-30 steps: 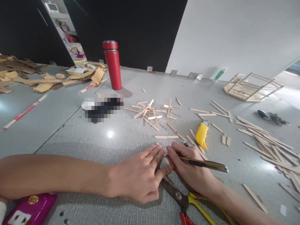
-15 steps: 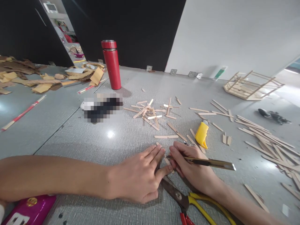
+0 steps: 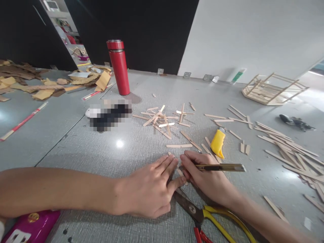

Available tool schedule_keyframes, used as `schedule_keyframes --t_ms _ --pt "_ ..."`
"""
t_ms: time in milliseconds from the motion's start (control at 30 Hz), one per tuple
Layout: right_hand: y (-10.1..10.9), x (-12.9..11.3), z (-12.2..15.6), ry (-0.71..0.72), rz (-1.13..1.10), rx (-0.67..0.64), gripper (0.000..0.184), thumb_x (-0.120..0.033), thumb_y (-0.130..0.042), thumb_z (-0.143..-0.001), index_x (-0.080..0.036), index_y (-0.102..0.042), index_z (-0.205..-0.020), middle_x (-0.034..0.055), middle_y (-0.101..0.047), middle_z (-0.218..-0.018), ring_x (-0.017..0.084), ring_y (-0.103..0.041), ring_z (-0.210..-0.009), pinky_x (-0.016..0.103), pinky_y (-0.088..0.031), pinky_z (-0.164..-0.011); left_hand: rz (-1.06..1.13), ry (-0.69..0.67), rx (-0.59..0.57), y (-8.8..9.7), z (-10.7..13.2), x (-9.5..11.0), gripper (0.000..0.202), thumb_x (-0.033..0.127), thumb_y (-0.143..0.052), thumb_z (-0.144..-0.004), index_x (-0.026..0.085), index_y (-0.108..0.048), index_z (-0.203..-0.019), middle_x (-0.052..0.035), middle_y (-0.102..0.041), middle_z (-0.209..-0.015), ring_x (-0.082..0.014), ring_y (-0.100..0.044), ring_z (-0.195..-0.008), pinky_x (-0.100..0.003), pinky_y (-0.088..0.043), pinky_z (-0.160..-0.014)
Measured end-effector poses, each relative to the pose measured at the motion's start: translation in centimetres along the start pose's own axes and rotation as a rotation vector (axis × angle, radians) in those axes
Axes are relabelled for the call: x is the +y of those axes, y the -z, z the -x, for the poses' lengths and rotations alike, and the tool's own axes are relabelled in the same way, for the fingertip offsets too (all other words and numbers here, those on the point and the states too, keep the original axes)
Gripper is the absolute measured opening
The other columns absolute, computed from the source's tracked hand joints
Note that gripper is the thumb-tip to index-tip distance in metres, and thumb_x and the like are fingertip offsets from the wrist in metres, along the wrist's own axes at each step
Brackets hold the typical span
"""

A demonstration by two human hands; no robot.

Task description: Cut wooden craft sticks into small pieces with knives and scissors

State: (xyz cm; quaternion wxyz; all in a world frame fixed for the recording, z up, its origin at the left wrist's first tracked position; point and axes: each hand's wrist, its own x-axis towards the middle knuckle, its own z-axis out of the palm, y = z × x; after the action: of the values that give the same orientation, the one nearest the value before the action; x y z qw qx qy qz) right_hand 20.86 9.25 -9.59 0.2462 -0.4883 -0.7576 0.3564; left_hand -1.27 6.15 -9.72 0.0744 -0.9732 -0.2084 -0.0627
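Note:
My left hand (image 3: 152,187) lies flat on the grey table, fingers stretched out, pressing down a wooden craft stick (image 3: 181,174). Most of that stick is hidden; its lower part shows between my thumb and index finger. In my right hand (image 3: 202,172) is a slim metal utility knife (image 3: 222,167), gripped like a pen. Its tip meets the stick beside my left fingertips, and the blade is too small to make out. Just below both hands lie shears (image 3: 192,209) with yellow handles, their blades partly under my left thumb.
Loose craft sticks (image 3: 159,118) are scattered ahead, with a larger pile (image 3: 291,148) at right. A yellow-handled cutter (image 3: 218,143) lies beyond my right hand. Farther off stand a red flask (image 3: 118,69) and a stick frame (image 3: 274,89). A purple packet (image 3: 35,226) sits under my left forearm.
My right hand has shifted slightly left and away from me. The knife's rear end has swung up and left, so it lies more level. My left hand stays in place.

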Motion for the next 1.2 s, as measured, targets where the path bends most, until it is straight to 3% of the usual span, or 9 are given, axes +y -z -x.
schedule_keyframes --t_ms 233,500,633,767,833,933,1067,1200 --pt "1.0 0.1 -0.2 -0.089 -0.147 -0.152 0.042 -0.039 -0.057 -0.104 -0.023 -0.048 -0.067 -0.0085 -0.050 -0.048 0.009 -0.045 -0.044 0.022 -0.036 -0.045 0.006 0.001 0.000 0.0 -0.1 0.0 0.065 0.040 -0.047 -0.103 -0.001 -0.042 -0.155 -0.0351 -0.050 -0.150 -0.0413 -0.046 -0.146 -0.049 -0.035 -0.123" --pt "2.5 1.1 -0.1 -0.123 -0.316 -0.333 0.032 -0.038 -0.074 -0.094 -0.019 -0.061 -0.074 -0.0055 -0.059 -0.054 0.007 -0.046 -0.046 0.018 -0.034 -0.044 0.053 0.006 0.038 -0.5 0.2 0.1 0.063 0.040 -0.047 -0.104 -0.001 -0.043 -0.152 -0.0365 -0.045 -0.153 -0.0441 -0.042 -0.147 -0.050 -0.033 -0.124" --pt "2.0 1.1 0.0 -0.170 -0.386 -0.212 0.037 -0.045 -0.074 -0.093 -0.019 -0.060 -0.072 -0.0043 -0.060 -0.051 0.006 -0.045 -0.038 0.017 -0.033 -0.039 0.147 0.018 0.051 -0.7 0.3 -0.1 0.063 0.036 -0.048 -0.103 0.000 -0.041 -0.153 -0.0378 -0.043 -0.154 -0.0455 -0.037 -0.149 -0.051 -0.032 -0.125" --pt "2.2 0.6 -0.1 -0.168 -0.403 -0.093 0.032 -0.044 -0.083 -0.085 -0.017 -0.067 -0.076 -0.0053 -0.057 -0.053 0.004 -0.039 -0.036 0.017 -0.026 -0.035 0.330 0.030 0.044 -0.8 0.4 -0.7 0.055 0.030 -0.048 -0.102 0.006 -0.044 -0.151 -0.0367 -0.036 -0.159 -0.0439 -0.023 -0.155 -0.054 -0.028 -0.126" --pt "2.7 0.3 -0.1 -0.127 -0.362 -0.075 0.029 -0.042 -0.084 -0.083 -0.017 -0.071 -0.076 -0.0055 -0.054 -0.053 0.005 -0.041 -0.040 0.017 -0.028 -0.037 0.410 0.044 0.031 -0.8 0.4 -1.0 0.049 0.026 -0.046 -0.102 0.008 -0.047 -0.148 -0.0344 -0.032 -0.162 -0.0408 -0.017 -0.157 -0.055 -0.025 -0.128" --pt "3.2 0.1 0.1 -0.088 -0.275 -0.050 0.033 -0.043 -0.076 -0.092 -0.017 -0.071 -0.072 -0.0038 -0.054 -0.051 0.007 -0.042 -0.044 0.018 -0.030 -0.040 0.473 0.056 0.018 -0.7 0.5 -1.2 0.044 0.024 -0.044 -0.103 0.010 -0.051 -0.145 -0.0329 -0.029 -0.164 -0.0385 -0.013 -0.158 -0.054 -0.020 -0.129" --pt "2.7 0.3 0.4 -0.178 -0.323 -0.084 0.035 -0.046 -0.070 -0.096 -0.019 -0.063 -0.074 -0.0026 -0.062 -0.055 0.006 -0.045 -0.037 0.017 -0.033 -0.037 0.496 0.065 0.033 -0.8 0.5 -1.1 0.046 0.024 -0.045 -0.104 0.010 -0.051 -0.148 -0.0335 -0.029 -0.164 -0.0392 -0.014 -0.158 -0.054 -0.021 -0.129" --pt "1.6 0.3 0.4 -0.227 -0.347 -0.108 0.043 -0.048 -0.072 -0.093 -0.020 -0.055 -0.066 -0.0047 -0.058 -0.050 0.005 -0.045 -0.033 0.016 -0.035 -0.034 0.489 0.061 0.065 -1.0 0.5 -1.1 0.050 0.024 -0.048 -0.103 0.009 -0.051 -0.151 -0.0323 -0.029 -0.164 -0.0398 -0.017 -0.158 -0.053 -0.023 -0.129"
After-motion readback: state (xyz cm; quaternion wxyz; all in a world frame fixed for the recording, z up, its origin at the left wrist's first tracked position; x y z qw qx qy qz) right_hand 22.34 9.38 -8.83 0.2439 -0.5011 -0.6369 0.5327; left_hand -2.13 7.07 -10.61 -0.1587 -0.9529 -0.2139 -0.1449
